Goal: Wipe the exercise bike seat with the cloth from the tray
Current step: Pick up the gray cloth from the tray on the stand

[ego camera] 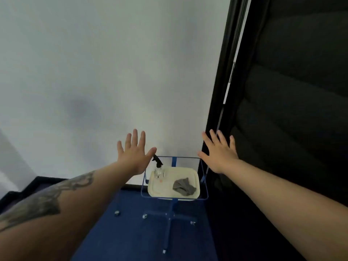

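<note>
I see the grey cloth (184,187) crumpled on the tray's (194,173) right half, beside the spray bottle (159,169), below my right hand (219,155), the nearer one; both hands' fingers (135,137) are spread, empty.

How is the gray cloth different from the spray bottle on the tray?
The cloth is gray, soft and lies crumpled flat; the spray bottle is clear with a black top and stands upright. The cloth is on the tray's right side, the bottle at its back left corner. Both sit on the same cream tray, untouched.
</note>
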`<state>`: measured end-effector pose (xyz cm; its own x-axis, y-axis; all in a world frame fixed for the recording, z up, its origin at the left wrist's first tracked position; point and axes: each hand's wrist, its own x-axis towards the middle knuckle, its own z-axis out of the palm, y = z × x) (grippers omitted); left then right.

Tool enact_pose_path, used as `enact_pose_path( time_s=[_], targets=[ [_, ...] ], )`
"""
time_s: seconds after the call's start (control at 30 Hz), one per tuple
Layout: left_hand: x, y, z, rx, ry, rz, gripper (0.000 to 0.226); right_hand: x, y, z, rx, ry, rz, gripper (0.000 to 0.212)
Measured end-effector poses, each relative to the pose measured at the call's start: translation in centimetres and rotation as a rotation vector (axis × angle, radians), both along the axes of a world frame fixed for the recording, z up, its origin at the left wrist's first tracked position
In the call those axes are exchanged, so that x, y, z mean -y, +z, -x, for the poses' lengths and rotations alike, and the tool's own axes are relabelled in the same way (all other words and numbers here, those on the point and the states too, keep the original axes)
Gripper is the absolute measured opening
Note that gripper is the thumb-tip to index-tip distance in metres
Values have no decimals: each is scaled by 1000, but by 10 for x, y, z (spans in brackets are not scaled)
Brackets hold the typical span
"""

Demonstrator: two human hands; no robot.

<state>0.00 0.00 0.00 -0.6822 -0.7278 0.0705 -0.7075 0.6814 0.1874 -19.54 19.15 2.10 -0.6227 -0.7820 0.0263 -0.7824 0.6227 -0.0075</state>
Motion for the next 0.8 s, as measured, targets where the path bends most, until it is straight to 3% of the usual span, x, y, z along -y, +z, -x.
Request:
enact_pose_path(
  time_s=[0.3, 0.57, 0.8],
  targets=[
    [88, -119, 27, 226, -31, -193, 72, 78, -109, 35, 180, -142, -204, 71],
    [95, -202, 47, 330, -134, -398, 69, 95, -202, 44, 349, -186, -388, 69],
    [89, -265, 60, 398, -60, -552, 68, 122, -275, 63, 476, -78, -487, 70]
  ],
)
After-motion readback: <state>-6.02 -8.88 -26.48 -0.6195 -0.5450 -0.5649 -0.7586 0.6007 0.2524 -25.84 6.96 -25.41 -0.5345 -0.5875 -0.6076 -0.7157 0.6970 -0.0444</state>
